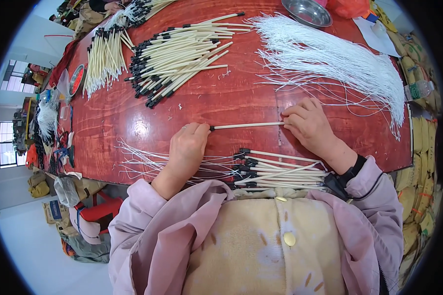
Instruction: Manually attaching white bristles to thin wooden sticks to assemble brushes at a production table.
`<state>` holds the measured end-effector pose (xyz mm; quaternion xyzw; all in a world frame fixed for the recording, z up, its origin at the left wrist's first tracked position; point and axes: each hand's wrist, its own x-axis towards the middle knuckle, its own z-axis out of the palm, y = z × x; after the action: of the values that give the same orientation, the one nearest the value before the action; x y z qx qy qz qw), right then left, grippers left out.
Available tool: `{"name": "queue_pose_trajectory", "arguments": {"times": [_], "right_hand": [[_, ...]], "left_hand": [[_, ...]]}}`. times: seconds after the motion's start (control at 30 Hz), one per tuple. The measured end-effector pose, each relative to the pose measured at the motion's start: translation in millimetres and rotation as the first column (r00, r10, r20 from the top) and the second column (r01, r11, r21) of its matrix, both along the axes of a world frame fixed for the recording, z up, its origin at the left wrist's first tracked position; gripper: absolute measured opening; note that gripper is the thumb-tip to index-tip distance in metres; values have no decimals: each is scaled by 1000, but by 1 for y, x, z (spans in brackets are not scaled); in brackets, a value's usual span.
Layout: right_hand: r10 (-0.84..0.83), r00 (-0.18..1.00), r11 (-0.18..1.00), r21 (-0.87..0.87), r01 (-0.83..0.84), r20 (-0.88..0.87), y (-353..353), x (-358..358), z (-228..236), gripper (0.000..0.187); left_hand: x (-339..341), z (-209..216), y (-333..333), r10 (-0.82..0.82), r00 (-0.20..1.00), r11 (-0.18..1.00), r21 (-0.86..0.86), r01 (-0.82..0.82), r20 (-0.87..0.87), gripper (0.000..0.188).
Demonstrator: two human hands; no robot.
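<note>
A thin cream tube with a black end (248, 125) stretches level across the space between my hands, over the red table. My left hand (188, 143) is closed, pinching it at its black end. At the opposite end, the fingers of my right hand (307, 125) pinch the tube; its tip there is hidden. Close to my body lies a small pile of similar tubes (275, 169), black ends toward the left. White cords (140, 160) trail leftward from that pile and pass under my left wrist.
On the red table (103, 147), a larger heap of black-ended tubes (182, 54) lies farther off, beside another bundle (106, 56). A thick sheaf of white cords (330, 59) covers the far right, near a metal bowl (307, 11). Another person's hand (114, 7) shows at the far left.
</note>
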<state>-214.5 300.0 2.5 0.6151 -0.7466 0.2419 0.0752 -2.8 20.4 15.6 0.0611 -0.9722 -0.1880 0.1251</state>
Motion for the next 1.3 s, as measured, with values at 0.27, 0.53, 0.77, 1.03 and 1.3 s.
{"name": "queue_pose_trajectory", "arguments": {"times": [0.27, 0.53, 0.77, 1.03, 1.3], "right_hand": [[-49, 998, 997, -63, 47, -24, -5, 5, -4, 21], [-74, 981, 997, 37, 68, 179, 61, 11, 37, 24], [-96, 934, 982, 188, 31, 345, 107, 18, 60, 23], [-204, 949, 969, 186, 161, 241, 105, 9, 51, 32], [-266, 940, 956, 186, 229, 213, 104, -10, 24, 30]], "left_hand": [[1, -2, -14, 21, 992, 987, 158, -1, -126, 10], [90, 29, -171, 411, 856, 835, -248, -492, -313, 13], [204, 7, -232, 626, 776, 774, -183, -606, 80, 29], [16, 46, -28, -69, 998, 996, 48, 69, 13, 36], [-25, 27, -16, -225, 941, 967, -63, 248, 251, 17]]}}
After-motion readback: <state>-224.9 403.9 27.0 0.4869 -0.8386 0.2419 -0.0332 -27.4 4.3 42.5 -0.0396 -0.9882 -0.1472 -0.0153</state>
